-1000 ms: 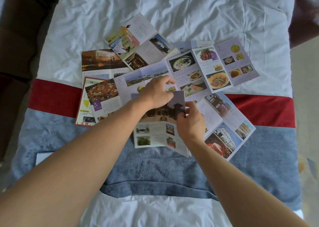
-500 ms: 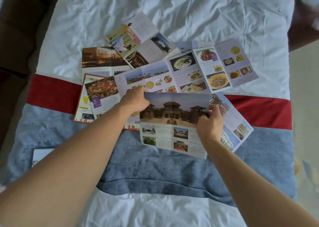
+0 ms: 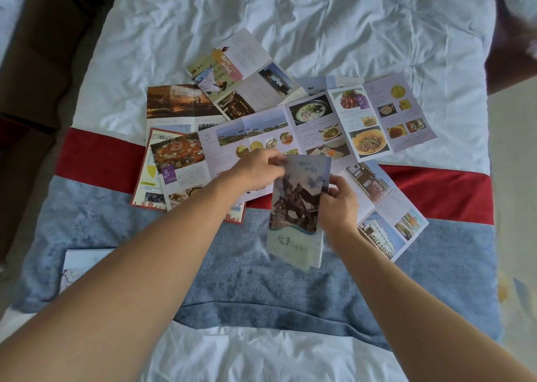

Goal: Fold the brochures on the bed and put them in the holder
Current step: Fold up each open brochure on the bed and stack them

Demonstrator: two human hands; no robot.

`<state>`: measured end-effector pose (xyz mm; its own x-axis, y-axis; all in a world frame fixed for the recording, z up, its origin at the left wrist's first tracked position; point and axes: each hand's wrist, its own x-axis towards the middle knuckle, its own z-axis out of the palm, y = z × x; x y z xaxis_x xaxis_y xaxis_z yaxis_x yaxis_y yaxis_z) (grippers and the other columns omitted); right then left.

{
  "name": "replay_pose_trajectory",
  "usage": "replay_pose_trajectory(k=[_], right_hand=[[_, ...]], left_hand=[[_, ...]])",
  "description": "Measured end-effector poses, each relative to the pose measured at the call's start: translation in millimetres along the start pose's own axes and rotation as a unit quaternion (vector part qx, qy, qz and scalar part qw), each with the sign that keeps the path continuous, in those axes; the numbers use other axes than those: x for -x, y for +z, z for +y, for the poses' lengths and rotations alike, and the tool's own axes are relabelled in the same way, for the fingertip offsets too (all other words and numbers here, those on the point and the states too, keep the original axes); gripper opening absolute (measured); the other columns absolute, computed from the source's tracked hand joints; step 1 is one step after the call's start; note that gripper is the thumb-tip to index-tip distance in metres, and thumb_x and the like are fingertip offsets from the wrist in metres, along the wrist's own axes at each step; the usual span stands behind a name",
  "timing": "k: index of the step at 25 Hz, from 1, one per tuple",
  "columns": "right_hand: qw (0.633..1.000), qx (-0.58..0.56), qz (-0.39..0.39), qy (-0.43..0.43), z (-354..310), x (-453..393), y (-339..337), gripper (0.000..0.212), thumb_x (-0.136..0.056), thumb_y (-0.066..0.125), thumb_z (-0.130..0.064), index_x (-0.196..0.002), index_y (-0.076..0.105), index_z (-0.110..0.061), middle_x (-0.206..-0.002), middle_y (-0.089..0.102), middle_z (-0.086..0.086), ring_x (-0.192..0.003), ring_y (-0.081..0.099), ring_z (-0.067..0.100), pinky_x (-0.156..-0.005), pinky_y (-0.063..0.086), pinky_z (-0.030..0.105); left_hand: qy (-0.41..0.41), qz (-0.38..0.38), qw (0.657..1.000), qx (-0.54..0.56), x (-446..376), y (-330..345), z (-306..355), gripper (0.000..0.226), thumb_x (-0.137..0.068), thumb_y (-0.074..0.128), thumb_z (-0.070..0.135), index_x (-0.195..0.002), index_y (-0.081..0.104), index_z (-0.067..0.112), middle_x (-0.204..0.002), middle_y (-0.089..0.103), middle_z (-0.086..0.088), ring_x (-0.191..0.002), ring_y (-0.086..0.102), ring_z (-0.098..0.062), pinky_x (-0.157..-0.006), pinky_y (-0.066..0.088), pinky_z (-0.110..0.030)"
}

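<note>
I hold a folded brochure (image 3: 295, 210) upright over the blue bed runner, its cover showing a dark building and a pale green band. My left hand (image 3: 255, 169) pinches its top left edge. My right hand (image 3: 338, 204) grips its right edge, fingers curled around the paper. Behind them several open brochures (image 3: 343, 120) with food and building photos lie spread across the bed (image 3: 290, 18). A pale flat object (image 3: 76, 267), possibly the holder, lies at the lower left, partly hidden by my left arm.
A red and blue runner (image 3: 436, 190) crosses the white duvet. Dark brown furniture (image 3: 43, 47) stands along the bed's left side. Floor shows at the right edge (image 3: 517, 178).
The brochure was open wide half a second ago with my hands apart. Now it is folded into a narrow panel and my hands have come together on it.
</note>
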<state>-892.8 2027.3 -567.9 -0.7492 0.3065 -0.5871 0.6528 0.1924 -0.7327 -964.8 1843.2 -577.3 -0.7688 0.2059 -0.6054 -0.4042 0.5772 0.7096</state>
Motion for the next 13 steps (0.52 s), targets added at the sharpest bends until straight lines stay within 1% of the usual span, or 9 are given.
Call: replay_pose_trajectory(k=[1, 3, 4, 5, 6, 8, 9, 11, 13], right_hand=[[0.999, -0.03, -0.004, 0.012, -1.7, 0.2, 2.2, 0.034, -0.09, 0.045, 0.0, -0.101, 0.064, -0.026, -0.086, 0.076, -0.001, -0.075, 0.074, 0.021, -0.056, 0.06, 0.039], [0.996, -0.081, -0.018, 0.032, -4.1, 0.5, 6.5, 0.033, -0.09, 0.044, 0.001, -0.098, 0.066, -0.023, -0.081, 0.076, 0.0, -0.07, 0.074, 0.02, -0.049, 0.055, 0.031], [0.994, -0.098, -0.026, 0.04, -4.2, 0.6, 8.3, 0.033, -0.09, 0.044, 0.001, -0.098, 0.066, -0.021, -0.082, 0.076, 0.002, -0.069, 0.074, 0.02, -0.048, 0.053, 0.029], [0.992, -0.11, -0.033, 0.046, -3.5, 0.8, 10.0, 0.033, -0.09, 0.043, 0.001, -0.097, 0.067, -0.021, -0.083, 0.077, 0.003, -0.069, 0.075, 0.021, -0.048, 0.053, 0.028], [0.991, -0.12, -0.039, 0.052, -2.7, 0.8, 12.0, 0.033, -0.09, 0.043, 0.001, -0.098, 0.067, -0.021, -0.084, 0.077, 0.004, -0.069, 0.074, 0.02, -0.048, 0.053, 0.028], [0.987, -0.139, -0.04, 0.071, -1.6, 1.3, 16.3, 0.032, -0.09, 0.044, 0.0, -0.1, 0.066, -0.021, -0.087, 0.078, 0.006, -0.071, 0.075, 0.021, -0.053, 0.056, 0.032], [0.984, -0.15, -0.033, 0.085, -1.6, 0.3, 17.6, 0.031, -0.091, 0.044, -0.001, -0.101, 0.066, -0.021, -0.088, 0.078, 0.006, -0.074, 0.075, 0.022, -0.058, 0.058, 0.035], [0.982, -0.16, -0.015, 0.104, -2.7, -0.3, 18.8, 0.027, -0.096, 0.045, -0.007, -0.107, 0.066, -0.021, -0.092, 0.078, 0.006, -0.08, 0.075, 0.023, -0.064, 0.059, 0.038], [0.991, -0.106, -0.015, 0.086, -4.1, 1.3, 19.6, 0.026, -0.102, 0.043, -0.02, -0.117, 0.065, -0.021, -0.102, 0.076, 0.006, -0.088, 0.074, 0.023, -0.066, 0.06, 0.038]], left_hand=[[0.014, 0.026, 0.999, -0.043, 1.4, 2.2, -1.9, 0.045, -0.086, 0.066, 0.025, -0.131, 0.059, 0.025, -0.122, 0.06, 0.002, -0.116, 0.056, -0.02, -0.082, 0.043, -0.029], [0.018, 0.06, 0.996, -0.062, 2.3, 3.8, -9.7, 0.07, -0.083, 0.071, 0.026, -0.146, 0.041, 0.026, -0.137, 0.05, -0.004, -0.123, 0.05, -0.021, -0.082, 0.04, -0.027], [0.01, 0.066, 0.996, -0.053, 3.5, 3.5, -14.0, 0.077, -0.083, 0.072, 0.029, -0.15, 0.034, 0.027, -0.136, 0.05, -0.005, -0.12, 0.052, -0.022, -0.078, 0.04, -0.025], [-0.003, 0.066, 0.997, -0.041, 4.1, 3.4, -17.9, 0.081, -0.083, 0.072, 0.031, -0.152, 0.029, 0.029, -0.129, 0.054, -0.005, -0.113, 0.055, -0.023, -0.073, 0.041, -0.025], [-0.021, 0.065, 0.997, -0.031, 5.1, 3.2, -21.5, 0.083, -0.083, 0.071, 0.033, -0.153, 0.025, 0.031, -0.121, 0.057, -0.006, -0.108, 0.057, -0.023, -0.073, 0.043, -0.028], [-0.053, 0.067, 0.996, -0.017, 9.9, 3.8, -27.7, 0.085, -0.082, 0.071, 0.034, -0.153, 0.023, 0.033, -0.112, 0.059, -0.004, -0.106, 0.059, -0.026, -0.083, 0.048, -0.036], [-0.061, 0.068, 0.996, -0.016, 13.7, 4.7, -30.6, 0.085, -0.083, 0.071, 0.035, -0.153, 0.023, 0.033, -0.111, 0.059, -0.004, -0.105, 0.059, -0.027, -0.084, 0.047, -0.037], [-0.057, 0.067, 0.996, -0.03, 23.5, 7.5, -34.7, 0.08, -0.084, 0.07, 0.034, -0.152, 0.027, 0.032, -0.112, 0.06, -0.006, -0.103, 0.059, -0.027, -0.077, 0.044, -0.033], [-0.026, 0.088, 0.994, -0.055, 33.9, 9.2, -35.6, 0.073, -0.087, 0.069, 0.029, -0.15, 0.032, 0.03, -0.118, 0.062, -0.01, -0.104, 0.06, -0.028, -0.076, 0.043, -0.033]])
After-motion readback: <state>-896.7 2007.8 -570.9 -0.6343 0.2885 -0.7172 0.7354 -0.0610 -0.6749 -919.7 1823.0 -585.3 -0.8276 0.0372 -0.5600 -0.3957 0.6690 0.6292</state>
